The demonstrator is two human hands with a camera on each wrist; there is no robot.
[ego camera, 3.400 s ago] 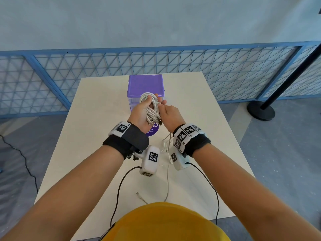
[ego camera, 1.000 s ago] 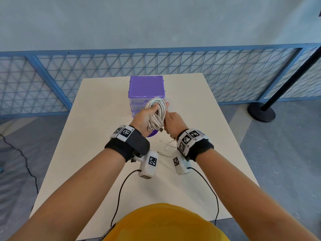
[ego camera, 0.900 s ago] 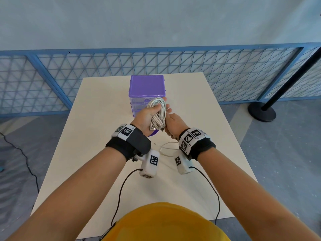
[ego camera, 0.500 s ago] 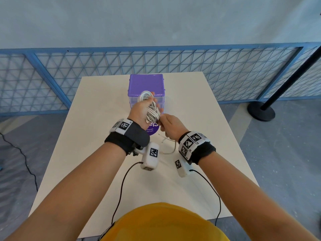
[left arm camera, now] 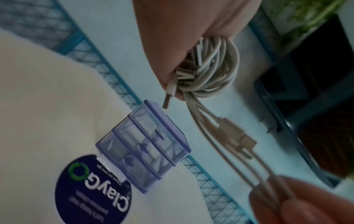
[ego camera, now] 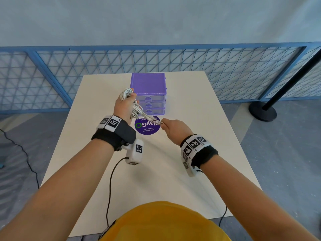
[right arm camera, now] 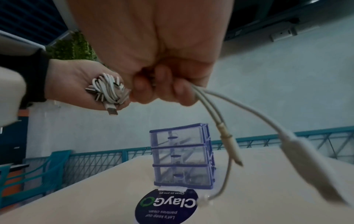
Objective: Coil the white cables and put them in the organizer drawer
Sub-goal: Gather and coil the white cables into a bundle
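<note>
My left hand (ego camera: 127, 101) grips a coiled bundle of white cables (ego camera: 128, 94) just left of the purple organizer (ego camera: 148, 84). Several strands run taut from the coil down to my right hand (ego camera: 165, 124), which pinches them above the table. In the right wrist view the loose connector ends (right arm camera: 229, 151) dangle below the right hand (right arm camera: 162, 89). In the left wrist view a USB plug (left arm camera: 169, 97) sticks out of the coil (left arm camera: 212, 68). The organizer's three clear drawers (right arm camera: 182, 154) are all shut.
A round purple sticker (ego camera: 147, 126) lies on the white table (ego camera: 182, 171) in front of the organizer. A blue mesh fence (ego camera: 208, 66) runs behind the table. A black post with a round base (ego camera: 262, 112) stands on the floor at the right.
My hands have drawn apart. The right hand moved right and toward me, pulling the loose strands taut out of the coil. The left hand shifted left with the bundle.
</note>
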